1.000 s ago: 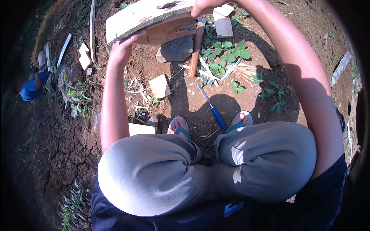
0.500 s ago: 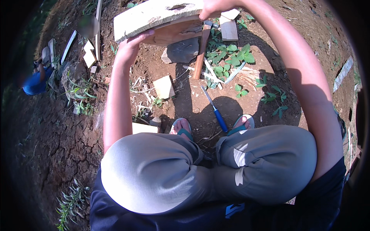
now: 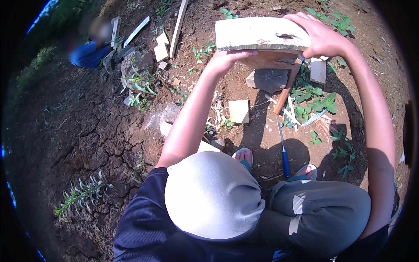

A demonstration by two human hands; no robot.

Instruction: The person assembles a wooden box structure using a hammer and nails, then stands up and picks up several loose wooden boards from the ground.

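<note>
A thick, pale wooden slab (image 3: 257, 36) with a dark-edged hole near its right end is held up between my two hands. My left hand (image 3: 227, 62) grips its lower left edge, thumb along the underside. At the right end, my right hand (image 3: 321, 37) is wrapped over the corner. Below the slab lies a dark flat-faced stone (image 3: 271, 80). A hammer (image 3: 286, 94) with a wooden handle lies beside the stone, its head partly hidden. Nearer my feet is a thin-bladed tool with a blue handle (image 3: 285, 162).
Wood blocks lie about: a square one (image 3: 239, 112) and a longer one (image 3: 318, 70). Green plants (image 3: 321, 102) grow among wood strips. At the far left a person in blue (image 3: 89, 55) sits near a rock (image 3: 136, 70) and a long wooden strip (image 3: 178, 28).
The view has turned left, so the ground things appear farther right. The slab has also shifted somewhat right over the ground and lies more level, both hands still on it.
</note>
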